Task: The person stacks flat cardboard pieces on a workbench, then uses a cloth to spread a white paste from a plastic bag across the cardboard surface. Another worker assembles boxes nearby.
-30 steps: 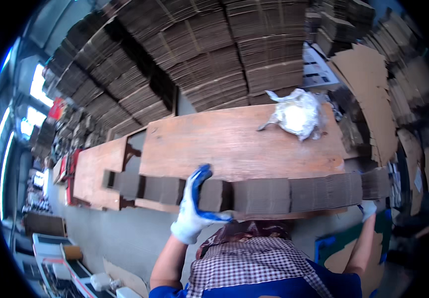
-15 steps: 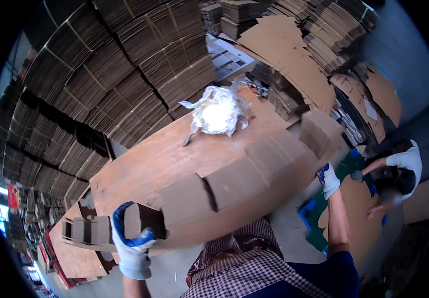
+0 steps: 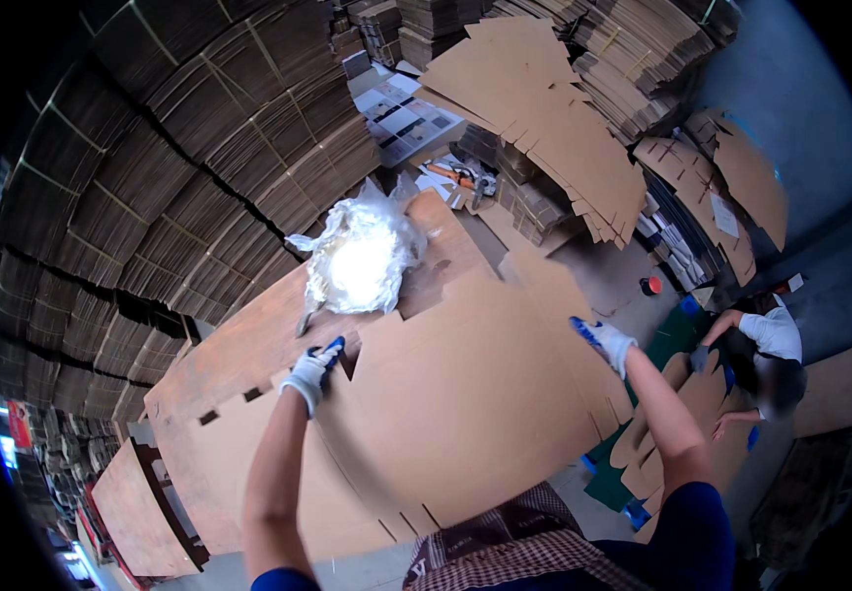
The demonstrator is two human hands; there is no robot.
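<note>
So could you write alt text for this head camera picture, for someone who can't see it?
Seen from above, a person's gloved left hand and right hand grip opposite edges of a large flat cardboard sheet over a wooden table. A crumpled clear plastic bundle lies on the table, with stacked cardboard behind.

Cardboard stock and clutter around the work spot

A crumpled clear plastic bag (image 3: pixel 359 261) lies on the wooden bench (image 3: pixel 248 340), toward its far end. Behind it, tall bundles of flattened corrugated sheets (image 3: pixel 150 167) fill the left side. Loose die-cut cardboard blanks (image 3: pixel 544 128) lean over lower stacks at upper right, with printed white sheets (image 3: pixel 411 118) beside them. On the grey floor (image 3: pixel 623 276) sits a small red roll (image 3: pixel 650 286). At right another person (image 3: pixel 761 355) crouches over cardboard pieces.
</note>
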